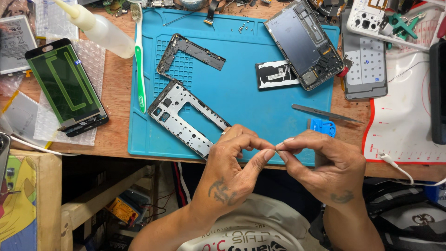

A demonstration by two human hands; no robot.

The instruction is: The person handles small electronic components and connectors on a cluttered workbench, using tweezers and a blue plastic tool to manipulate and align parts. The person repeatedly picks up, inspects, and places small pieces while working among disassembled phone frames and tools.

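two hands meet at about 6 o'clock, over the near edge of the blue mat [260, 102]. the left hand [234, 160] and the right hand [320, 160] have their fingers pressed tip to tip, thumb and forefinger of each pinching one tiny pale part [278, 146] between them; it is too small to tell what it is, perhaps a sliver of tape or a little clip. that part sits just above the mat's front rim, right where the two sets of fingertips touch.

on the mat i count two phone frames: one silver mid-frame [186, 118] at 9 o'clock from the hands, touching the left hand's knuckles, and one darker l-shaped frame piece [190, 51] at 11 o'clock. one opened phone body [304, 42] lies at 1 o'clock, one black battery [276, 74] just beside it. one pair of tweezers [325, 113] and one small blue plastic tool [323, 126] rest at 2 o'clock, near the right hand. a few loose screws [241, 29] are scattered at 12 o'clock.

off the mat, on the wooden surface [116, 93], one green-handled toothbrush [138, 56] lies along the mat's left edge, one squeeze bottle [100, 28] at 10 o'clock, and one display panel [65, 86] on bubble wrap further left.
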